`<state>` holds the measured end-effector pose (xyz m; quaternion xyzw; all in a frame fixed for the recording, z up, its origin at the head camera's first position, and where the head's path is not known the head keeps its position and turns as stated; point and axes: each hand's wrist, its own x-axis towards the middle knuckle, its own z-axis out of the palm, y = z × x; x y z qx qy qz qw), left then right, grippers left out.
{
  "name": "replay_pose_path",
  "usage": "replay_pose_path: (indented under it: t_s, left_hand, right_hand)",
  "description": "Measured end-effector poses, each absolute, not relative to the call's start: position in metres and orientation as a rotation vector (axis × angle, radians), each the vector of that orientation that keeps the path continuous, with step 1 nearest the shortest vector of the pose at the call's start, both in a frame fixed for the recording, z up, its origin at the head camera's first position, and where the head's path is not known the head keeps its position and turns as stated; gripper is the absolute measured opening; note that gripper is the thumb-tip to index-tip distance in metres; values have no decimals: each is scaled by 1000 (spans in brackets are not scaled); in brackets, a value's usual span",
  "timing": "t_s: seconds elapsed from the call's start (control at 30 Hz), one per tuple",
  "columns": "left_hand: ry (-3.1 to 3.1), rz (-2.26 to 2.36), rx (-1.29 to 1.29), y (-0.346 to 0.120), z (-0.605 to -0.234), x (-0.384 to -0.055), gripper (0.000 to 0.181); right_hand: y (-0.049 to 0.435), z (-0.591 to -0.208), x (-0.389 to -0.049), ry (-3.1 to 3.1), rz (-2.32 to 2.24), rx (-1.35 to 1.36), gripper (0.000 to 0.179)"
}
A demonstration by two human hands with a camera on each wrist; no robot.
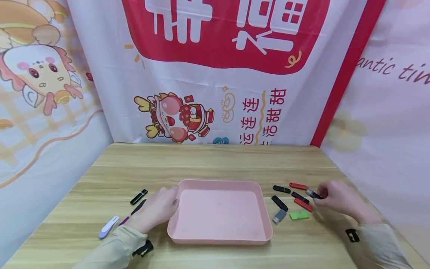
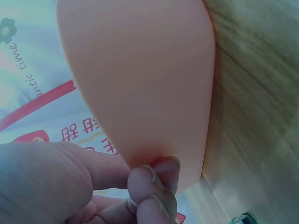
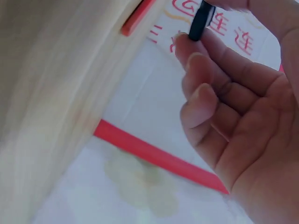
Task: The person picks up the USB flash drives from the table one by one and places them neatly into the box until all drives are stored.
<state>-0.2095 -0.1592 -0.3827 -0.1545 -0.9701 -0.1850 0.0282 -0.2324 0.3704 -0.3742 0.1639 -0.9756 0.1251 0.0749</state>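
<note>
A shallow pink tray (image 1: 220, 215) lies on the table; its outer wall (image 2: 145, 84) fills much of the left wrist view. At its left side my left hand (image 1: 158, 209) holds the rim, with curled fingertips (image 2: 142, 182) against the wall. To the right, my right hand (image 1: 339, 198) pinches a small black USB stick (image 3: 201, 21) between thumb and index finger, beside a group of sticks. That group includes black sticks (image 1: 281, 189), red sticks (image 1: 298, 186), a grey one (image 1: 279, 216) and a bright green one (image 1: 299, 215).
Left of the tray lie a black stick (image 1: 139, 197), a white and purple stick (image 1: 109, 226) and a black-purple item (image 1: 137, 206) partly hidden by the left hand. The wooden table (image 1: 215, 160) meets a printed cloth (image 1: 215, 86) at the back. More cloths hang on both sides.
</note>
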Motion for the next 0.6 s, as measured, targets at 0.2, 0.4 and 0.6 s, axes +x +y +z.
replay_pose_path:
  t_s: [0.2,0.4,0.6]
  left_hand:
    - [-3013,-578,-465,-158,-383,-212,14]
    - [-3018,-584,-450,-163,-379,-210,15]
    - [-3003,-633,-465,-159,-379,-209,17]
  right_hand:
    - [350,-358,-238,-2848,357,605,21]
    - [313,-342,-253,-2819,342,764,20]
    - [275,-336,-259,-2787,238,924,19]
